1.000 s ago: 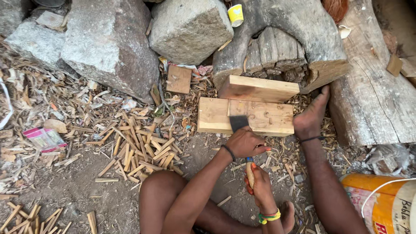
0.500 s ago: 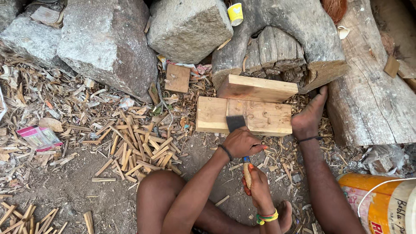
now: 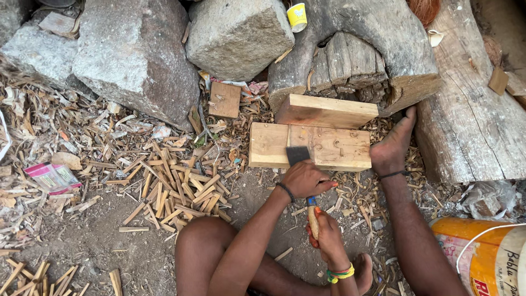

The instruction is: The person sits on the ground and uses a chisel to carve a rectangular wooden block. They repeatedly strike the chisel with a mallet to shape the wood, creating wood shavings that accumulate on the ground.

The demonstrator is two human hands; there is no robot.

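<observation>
Two hands keep the hatchet (image 3: pixel 300 159) on the plank's (image 3: pixel 329 147) near edge, left hand (image 3: pixel 304 178) closed high on the handle, right hand (image 3: pixel 327 237) gripping its end; we see hardly any shift.

Two wooden blocks (image 3: pixel 312 145), one small square board (image 3: pixel 225 99), three big stones (image 3: pixel 137 55), one hatchet (image 3: pixel 298 156).

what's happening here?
A person sits on the ground with a chisel-like tool. The left hand grips it near the blade, whose edge is set on the near edge of a flat wooden block. The right hand holds the wooden handle lower down. A bare foot braces the block's right end. Split wood sticks lie to the left.
</observation>
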